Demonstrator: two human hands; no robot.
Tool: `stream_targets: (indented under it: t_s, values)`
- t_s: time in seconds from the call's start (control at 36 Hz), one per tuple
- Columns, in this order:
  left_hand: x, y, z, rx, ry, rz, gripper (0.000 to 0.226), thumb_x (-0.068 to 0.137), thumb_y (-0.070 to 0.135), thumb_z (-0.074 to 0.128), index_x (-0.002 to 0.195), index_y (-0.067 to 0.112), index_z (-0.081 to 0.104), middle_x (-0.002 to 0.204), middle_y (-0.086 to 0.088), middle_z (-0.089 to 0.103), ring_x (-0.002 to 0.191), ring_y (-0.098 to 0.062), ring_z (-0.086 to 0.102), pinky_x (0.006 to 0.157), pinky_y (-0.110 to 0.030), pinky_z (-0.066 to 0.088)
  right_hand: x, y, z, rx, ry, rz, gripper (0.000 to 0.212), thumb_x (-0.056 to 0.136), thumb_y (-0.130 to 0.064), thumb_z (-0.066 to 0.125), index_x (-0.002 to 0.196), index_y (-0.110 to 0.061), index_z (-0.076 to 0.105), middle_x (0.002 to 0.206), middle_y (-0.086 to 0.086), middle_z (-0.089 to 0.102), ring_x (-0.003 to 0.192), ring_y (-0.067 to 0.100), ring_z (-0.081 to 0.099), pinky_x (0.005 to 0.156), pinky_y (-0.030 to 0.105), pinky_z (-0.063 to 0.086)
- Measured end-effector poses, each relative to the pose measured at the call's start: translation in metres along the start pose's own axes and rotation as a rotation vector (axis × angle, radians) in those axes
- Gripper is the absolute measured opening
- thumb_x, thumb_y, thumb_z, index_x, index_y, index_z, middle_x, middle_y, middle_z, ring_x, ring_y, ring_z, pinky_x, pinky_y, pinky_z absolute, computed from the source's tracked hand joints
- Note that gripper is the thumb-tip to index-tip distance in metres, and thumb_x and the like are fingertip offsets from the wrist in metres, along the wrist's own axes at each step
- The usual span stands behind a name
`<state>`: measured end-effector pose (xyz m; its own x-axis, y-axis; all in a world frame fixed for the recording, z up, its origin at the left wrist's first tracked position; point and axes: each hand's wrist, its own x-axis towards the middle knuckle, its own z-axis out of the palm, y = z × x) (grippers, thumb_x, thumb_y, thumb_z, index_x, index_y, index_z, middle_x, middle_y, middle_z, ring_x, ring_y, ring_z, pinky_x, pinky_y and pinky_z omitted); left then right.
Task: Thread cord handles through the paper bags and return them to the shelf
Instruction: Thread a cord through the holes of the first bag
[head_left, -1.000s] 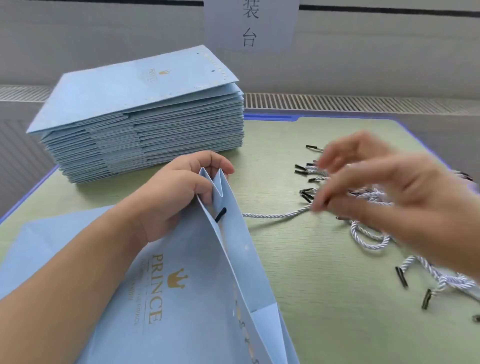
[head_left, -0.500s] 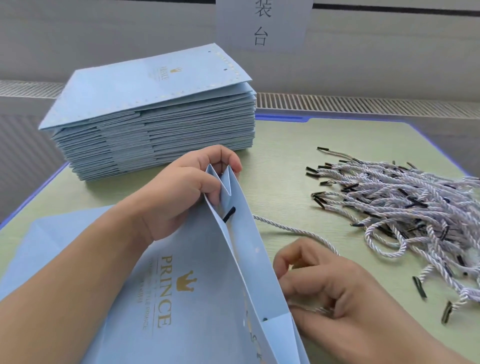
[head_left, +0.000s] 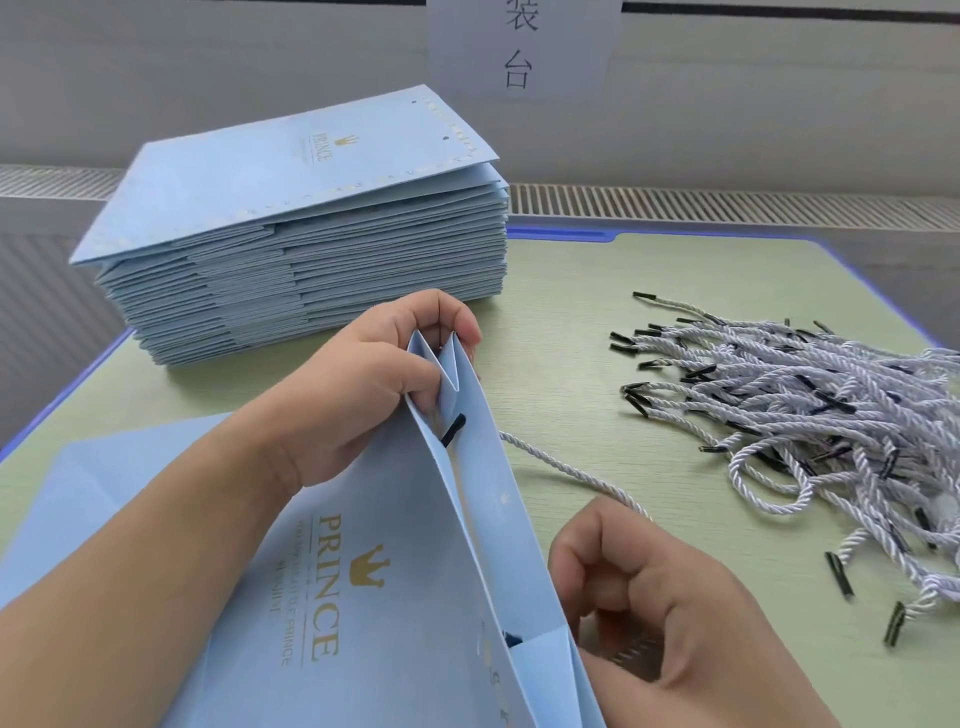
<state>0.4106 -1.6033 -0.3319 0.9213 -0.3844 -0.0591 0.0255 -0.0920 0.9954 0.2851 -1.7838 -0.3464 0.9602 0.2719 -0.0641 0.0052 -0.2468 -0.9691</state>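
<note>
While left hand (head_left: 363, 395) is pinching the bag (head_left: 363, 597) mouth, right hand (head_left: 670, 613) is gripping the cord (head_left: 571, 475); next: feeding its free tip through the near hole.

head cam | looks forward and down | close over table (head_left: 597, 322) | single view
</note>
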Motion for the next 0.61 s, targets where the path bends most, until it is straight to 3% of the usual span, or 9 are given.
stream_targets:
  t_s: [0.11, 0.19, 0.25, 0.33, 0.36, 0.44, 0.5, 0.56, 0.61]
  values:
    - [0.0, -0.001, 0.001, 0.031, -0.001, 0.005, 0.045, 0.046, -0.003, 0.042, 0.077, 0.023, 0.062, 0.084, -0.011, 0.053, 0.079, -0.024, 0.045, 0.068, -0.036, 0.035, -0.006, 0.005, 0.004, -0.087, 0.101, -0.097, 0.03, 0.06, -0.042, 0.06, 0.088, -0.044, 0.051, 0.058, -0.011, 0.065, 0.052, 0.003, 0.045, 0.055, 0.007, 0.038]
    - [0.0, -0.002, 0.002, 0.044, -0.006, 0.013, 0.045, 0.047, -0.002, 0.042, 0.077, 0.024, 0.062, 0.085, -0.008, 0.055, 0.079, -0.023, 0.047, 0.07, -0.038, 0.036, -0.008, 0.006, 0.006, -0.1, 0.067, -0.12, 0.03, 0.066, -0.037, 0.055, 0.092, -0.051, 0.057, 0.065, -0.014, 0.069, 0.052, 0.006, 0.052, 0.058, 0.01, 0.043]
    - [0.0, -0.002, 0.002, 0.055, -0.004, 0.011, 0.045, 0.047, -0.002, 0.042, 0.077, 0.024, 0.062, 0.086, -0.009, 0.054, 0.081, -0.024, 0.048, 0.072, -0.04, 0.037, -0.006, 0.003, -0.001, -0.039, -0.01, -0.078, 0.032, 0.07, -0.029, 0.049, 0.089, -0.047, 0.067, 0.071, -0.001, 0.072, 0.062, 0.023, 0.061, 0.064, 0.017, 0.046]
    - [0.001, -0.004, 0.003, 0.085, -0.006, 0.005, 0.044, 0.047, -0.001, 0.043, 0.078, 0.025, 0.062, 0.088, -0.009, 0.053, 0.084, -0.025, 0.048, 0.075, -0.042, 0.037, 0.002, -0.011, -0.017, 0.094, -0.224, 0.017, 0.036, 0.068, -0.045, 0.048, 0.093, -0.038, 0.074, 0.084, 0.029, 0.065, 0.068, 0.032, 0.063, 0.065, 0.036, 0.049]
    - [0.001, -0.004, 0.004, 0.094, -0.006, 0.002, 0.044, 0.047, 0.0, 0.043, 0.078, 0.026, 0.062, 0.088, -0.009, 0.053, 0.084, -0.026, 0.048, 0.075, -0.042, 0.037, 0.006, -0.014, -0.021, 0.058, -0.276, 0.027, 0.038, 0.069, -0.048, 0.05, 0.095, -0.036, 0.075, 0.086, 0.027, 0.067, 0.068, 0.032, 0.064, 0.065, 0.039, 0.051]
    - [0.002, -0.005, 0.005, 0.119, -0.005, -0.002, 0.044, 0.047, 0.0, 0.042, 0.077, 0.027, 0.062, 0.085, -0.007, 0.055, 0.081, -0.026, 0.049, 0.072, -0.042, 0.037, 0.012, -0.023, -0.024, -0.189, -0.336, 0.023, 0.023, 0.077, -0.035, 0.06, 0.095, -0.03, 0.075, 0.068, 0.005, 0.067, 0.052, 0.005, 0.052, 0.052, 0.016, 0.04]
    - [0.002, -0.005, 0.006, 0.135, -0.005, 0.002, 0.044, 0.047, 0.001, 0.042, 0.076, 0.027, 0.062, 0.083, -0.006, 0.057, 0.078, -0.026, 0.049, 0.071, -0.041, 0.037, 0.014, -0.028, -0.023, -0.347, -0.324, -0.005, 0.014, 0.08, -0.026, 0.062, 0.089, -0.032, 0.071, 0.061, -0.004, 0.058, 0.047, 0.001, 0.046, 0.05, 0.01, 0.033]
    - [0.002, -0.005, 0.006, 0.137, -0.006, 0.002, 0.043, 0.047, 0.001, 0.042, 0.076, 0.028, 0.062, 0.084, -0.006, 0.056, 0.077, -0.026, 0.048, 0.071, -0.041, 0.037, 0.016, -0.031, -0.021, -0.515, -0.286, -0.039, 0.007, 0.081, -0.03, 0.061, 0.085, -0.036, 0.064, 0.062, -0.009, 0.056, 0.053, 0.003, 0.049, 0.051, 0.014, 0.033]
    - [0.001, -0.005, 0.006, 0.131, -0.006, -0.005, 0.043, 0.048, 0.002, 0.043, 0.075, 0.028, 0.062, 0.085, -0.007, 0.056, 0.077, -0.026, 0.049, 0.071, -0.041, 0.038, 0.017, -0.03, -0.019, -0.648, -0.243, -0.089, 0.006, 0.083, -0.039, 0.059, 0.08, -0.043, 0.056, 0.077, -0.015, 0.058, 0.066, 0.001, 0.049, 0.057, 0.018, 0.037]
